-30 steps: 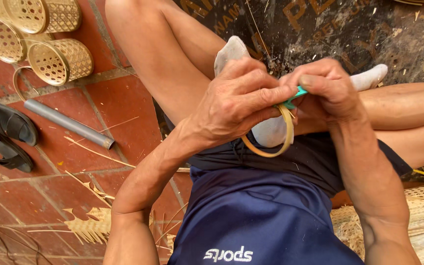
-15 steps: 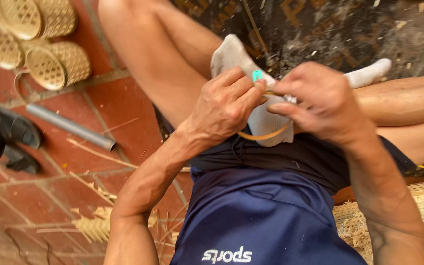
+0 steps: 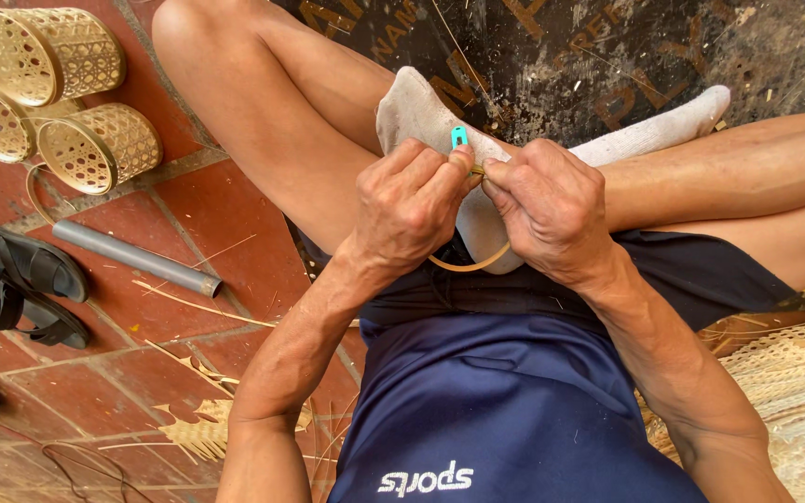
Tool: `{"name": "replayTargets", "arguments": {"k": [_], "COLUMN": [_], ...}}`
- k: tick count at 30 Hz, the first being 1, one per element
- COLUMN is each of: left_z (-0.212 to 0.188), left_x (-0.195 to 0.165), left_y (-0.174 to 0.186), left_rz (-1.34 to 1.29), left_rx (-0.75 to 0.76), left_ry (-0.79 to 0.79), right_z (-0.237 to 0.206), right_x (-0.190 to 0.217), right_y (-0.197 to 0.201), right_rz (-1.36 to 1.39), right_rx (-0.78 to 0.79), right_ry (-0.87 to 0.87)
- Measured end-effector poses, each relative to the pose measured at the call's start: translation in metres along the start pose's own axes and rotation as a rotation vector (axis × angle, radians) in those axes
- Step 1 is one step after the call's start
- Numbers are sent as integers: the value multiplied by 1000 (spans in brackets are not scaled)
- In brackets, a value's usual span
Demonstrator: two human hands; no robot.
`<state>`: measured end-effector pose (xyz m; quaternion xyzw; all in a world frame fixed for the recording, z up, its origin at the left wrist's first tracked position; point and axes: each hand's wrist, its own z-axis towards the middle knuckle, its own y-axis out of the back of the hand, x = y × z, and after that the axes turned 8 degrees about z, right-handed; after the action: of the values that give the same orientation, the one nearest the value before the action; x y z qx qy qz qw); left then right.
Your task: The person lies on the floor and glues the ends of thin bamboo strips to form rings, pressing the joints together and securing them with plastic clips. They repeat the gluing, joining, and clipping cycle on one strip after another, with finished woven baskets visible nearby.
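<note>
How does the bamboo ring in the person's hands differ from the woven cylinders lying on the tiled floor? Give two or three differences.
The bamboo ring is one thin bare strip bent into a loop; the woven cylinders have open lattice walls between rims. The ring is pinched between the left hand and right hand; the cylinders lie untouched on their sides. Both are pale tan and round.

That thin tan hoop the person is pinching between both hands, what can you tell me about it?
The bamboo strip ring is a thin, flat, pale tan band bent into a loop, seemingly split bamboo or cane. Only its lower arc shows, curving below the hands in front of a white sock; the rest is hidden behind the fingers. The left hand and right hand pinch its top together, where a small teal clip sticks up. It hangs above the person's lap, off the floor.
</note>
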<state>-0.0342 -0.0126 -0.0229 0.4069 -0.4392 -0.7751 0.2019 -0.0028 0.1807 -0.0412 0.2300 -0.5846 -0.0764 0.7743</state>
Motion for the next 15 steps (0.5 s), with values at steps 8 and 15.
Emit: {"name": "replayTargets", "arguments": {"k": [8,15], "left_z": [9,16], "left_x": [-3,-10], "left_y": [37,44], "left_rz": [50,9], "left_rx": [-75,-111], "left_ry": [-110,-222], "right_z": [-7,-53], "right_x": [-14,-30], "right_y": [34,13], "right_rz": [877,1277], "right_rx": [-44,72], "right_ry": [-597,-804]}}
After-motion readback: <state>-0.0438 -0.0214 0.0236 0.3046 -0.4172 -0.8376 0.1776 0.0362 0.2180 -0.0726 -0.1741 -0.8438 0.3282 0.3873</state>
